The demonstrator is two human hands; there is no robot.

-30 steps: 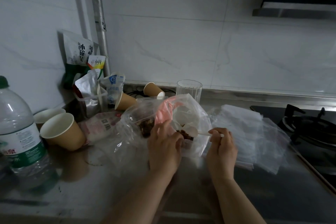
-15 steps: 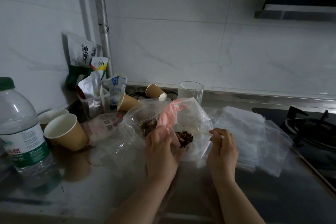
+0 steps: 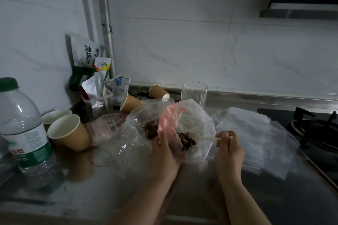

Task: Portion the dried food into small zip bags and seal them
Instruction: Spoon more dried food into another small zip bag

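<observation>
Dried food (image 3: 185, 139), a dark clump, lies inside the crumpled clear bag (image 3: 197, 124) at the middle of the worktop (image 3: 109, 184), just ahead of both hands. The left hand (image 3: 164, 153) curls round the bag's near side with a pink sheet (image 3: 167, 122) and props it open; the clump sits touching its fingertips. The right hand (image 3: 228, 151) pinches a white spoon (image 3: 206, 138), whose long axis runs leftward into the clump. Empty zip bags (image 3: 256, 139) lie stacked flat just right of that hand, nearer to it.
</observation>
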